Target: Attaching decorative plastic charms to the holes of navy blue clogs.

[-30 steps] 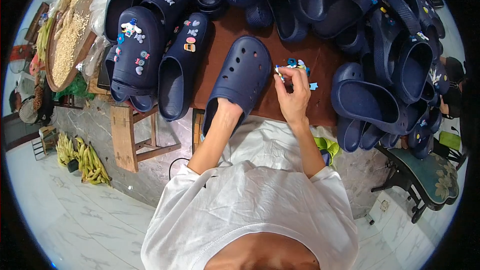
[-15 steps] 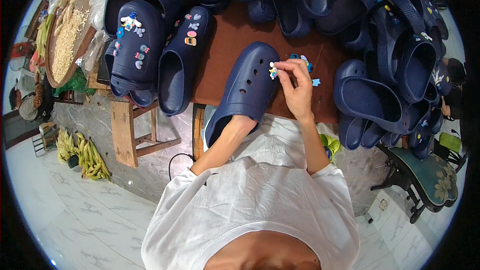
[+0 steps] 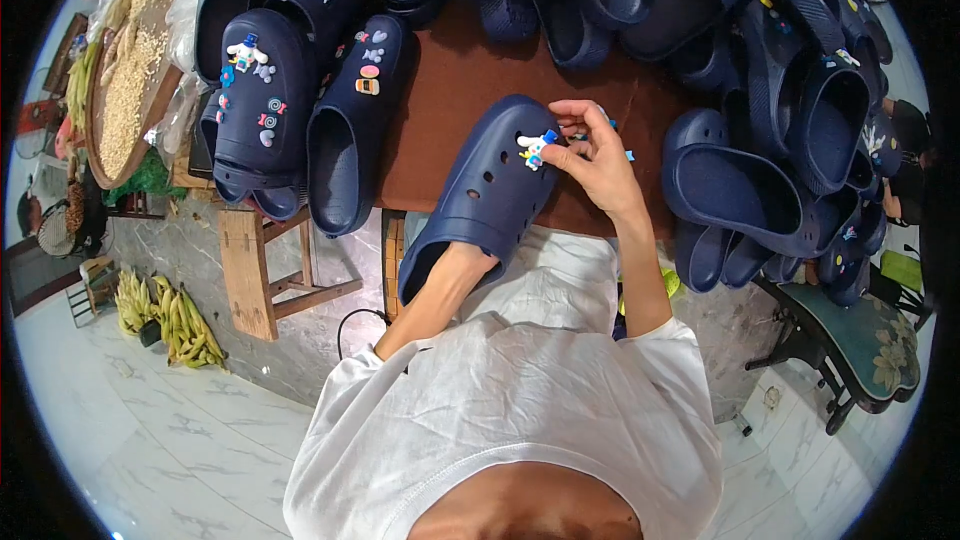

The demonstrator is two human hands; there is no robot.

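Observation:
A navy blue clog (image 3: pixel 470 180) with rows of round holes is tilted toward me at the near edge of the brown-covered table (image 3: pixel 455 80). My left hand (image 3: pixel 468 262) reaches in through its heel opening, with the fingers hidden inside the upper. On the clog's right side, near the toe, rests a white shoe charm (image 3: pixel 534 149) with a blue hat. My right hand (image 3: pixel 595 155) is closed at that charm, thumb against it and index finger bent over the clog's edge. Partly behind this hand lie loose blue charms (image 3: pixel 629 155) on the table.
To the left stand navy clogs with charms fitted (image 3: pixel 255 100). Piled clogs (image 3: pixel 730 180) crowd the right side and the far edge. A wooden stool (image 3: pixel 250 270), bananas (image 3: pixel 185 325) and a tray of pale grains (image 3: pixel 130 90) are at the left, a cushioned chair (image 3: pixel 850 340) at the right.
The white charm has gone from between my right fingers, beside the clog, onto its upper near the toe. The clog has shifted slightly toward me.

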